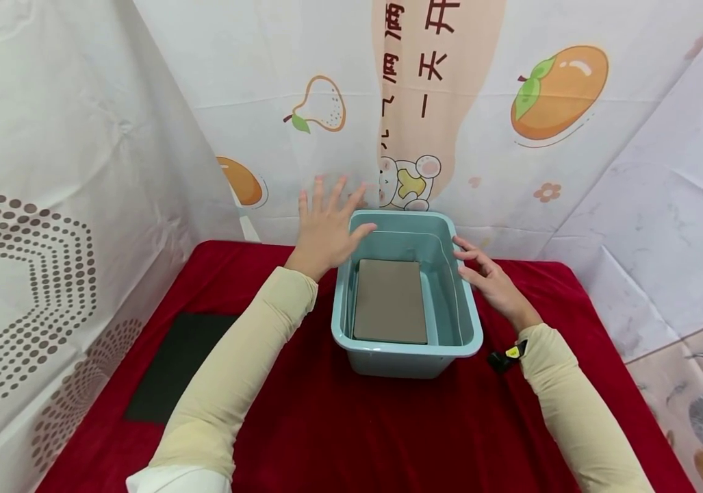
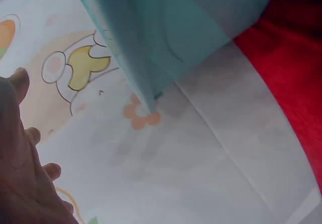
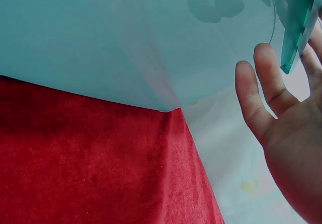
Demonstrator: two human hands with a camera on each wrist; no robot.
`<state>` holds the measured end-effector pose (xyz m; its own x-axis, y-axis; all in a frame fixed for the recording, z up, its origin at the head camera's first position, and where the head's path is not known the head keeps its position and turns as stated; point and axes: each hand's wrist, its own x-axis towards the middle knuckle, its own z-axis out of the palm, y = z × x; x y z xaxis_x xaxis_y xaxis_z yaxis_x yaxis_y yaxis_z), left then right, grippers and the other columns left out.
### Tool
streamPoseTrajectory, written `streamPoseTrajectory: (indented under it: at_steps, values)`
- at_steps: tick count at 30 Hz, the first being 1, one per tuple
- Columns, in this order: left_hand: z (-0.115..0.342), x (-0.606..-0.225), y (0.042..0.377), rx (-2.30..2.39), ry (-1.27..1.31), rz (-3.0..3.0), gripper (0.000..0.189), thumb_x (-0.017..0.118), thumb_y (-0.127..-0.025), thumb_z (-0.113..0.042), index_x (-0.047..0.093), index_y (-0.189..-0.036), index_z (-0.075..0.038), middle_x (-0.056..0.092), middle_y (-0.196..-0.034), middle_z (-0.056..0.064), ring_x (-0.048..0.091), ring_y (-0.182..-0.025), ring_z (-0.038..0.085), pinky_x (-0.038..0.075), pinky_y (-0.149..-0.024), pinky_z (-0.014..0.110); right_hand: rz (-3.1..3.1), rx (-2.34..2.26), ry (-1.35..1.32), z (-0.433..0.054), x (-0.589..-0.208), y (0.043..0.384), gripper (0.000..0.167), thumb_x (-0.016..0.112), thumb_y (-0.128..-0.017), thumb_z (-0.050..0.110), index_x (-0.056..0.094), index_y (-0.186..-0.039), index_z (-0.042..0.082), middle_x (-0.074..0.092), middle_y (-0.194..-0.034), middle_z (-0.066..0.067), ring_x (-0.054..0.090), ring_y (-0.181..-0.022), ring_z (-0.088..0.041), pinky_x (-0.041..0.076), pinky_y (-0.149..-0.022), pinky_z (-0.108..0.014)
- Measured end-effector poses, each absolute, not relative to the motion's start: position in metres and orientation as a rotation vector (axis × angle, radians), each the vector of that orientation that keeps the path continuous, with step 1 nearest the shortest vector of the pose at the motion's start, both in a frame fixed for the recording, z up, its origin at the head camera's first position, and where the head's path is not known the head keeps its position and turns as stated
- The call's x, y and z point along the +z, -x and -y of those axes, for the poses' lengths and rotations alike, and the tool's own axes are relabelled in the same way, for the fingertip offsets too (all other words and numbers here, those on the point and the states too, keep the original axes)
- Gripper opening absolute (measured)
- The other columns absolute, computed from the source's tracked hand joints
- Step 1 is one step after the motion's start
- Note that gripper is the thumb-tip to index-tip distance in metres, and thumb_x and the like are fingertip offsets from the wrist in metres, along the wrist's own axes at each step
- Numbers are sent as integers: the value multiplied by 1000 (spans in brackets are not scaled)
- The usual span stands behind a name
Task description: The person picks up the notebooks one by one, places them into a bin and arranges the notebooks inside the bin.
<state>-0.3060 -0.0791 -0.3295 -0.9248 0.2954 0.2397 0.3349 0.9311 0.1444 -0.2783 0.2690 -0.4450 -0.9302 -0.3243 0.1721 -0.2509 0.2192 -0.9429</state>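
A blue-green plastic basin (image 1: 409, 352) stands on the red cloth, with a flat grey-brown rectangular thing (image 1: 390, 301) lying inside it. My left hand (image 1: 328, 229) is spread with straight fingers beside the basin's far left corner, its thumb over the rim in the head view. In the left wrist view the left hand (image 2: 30, 158) is apart from the basin wall (image 2: 166, 38). At the right rim is my right hand (image 1: 493, 277), fingers loosely bent and fingertips right at the edge. The right wrist view shows the right hand (image 3: 297, 118) with two fingers outside the basin wall (image 3: 100, 43).
A black flat sheet (image 1: 179, 363) lies on the red cloth (image 1: 302, 424) at the left, partly behind the left sleeve. White printed curtains (image 1: 265, 55) hang close behind the basin and at both sides. A black strap with a yellow label (image 1: 514, 352) is at the right wrist.
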Motion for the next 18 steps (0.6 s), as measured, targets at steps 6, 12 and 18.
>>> streamPoseTrajectory:
  at_steps: [6, 12, 18]
  values:
    - [98, -336, 303, -319, 458, 2852, 73, 36, -100, -69, 9, -163, -45, 1, -174, -1, -14, -159, 39, -6, -125, 65, -2391, -1855, 575, -268, -445, 278, 42, 51, -107, 18, 47, -145, 1, 21, -172, 0, 25, -154, -20, 48, -98, -13]
    - [112, -341, 299, -308, 430, 2848, 72, 36, -101, -68, 5, -163, -46, 0, -175, -1, -14, -159, 39, -6, -125, 65, -2398, -1846, 567, -269, -447, 278, 43, 51, -107, 19, 46, -146, 1, 21, -172, 2, 21, -157, -25, 45, -100, -12]
    - [123, -347, 298, -325, 380, 2846, 71, 34, -102, -68, 6, -163, -46, -3, -175, -2, -16, -160, 37, -7, -126, 64, -2413, -1838, 561, -270, -448, 280, 44, 52, -107, 21, 46, -147, 2, 22, -171, 5, 20, -157, -25, 45, -99, -13]
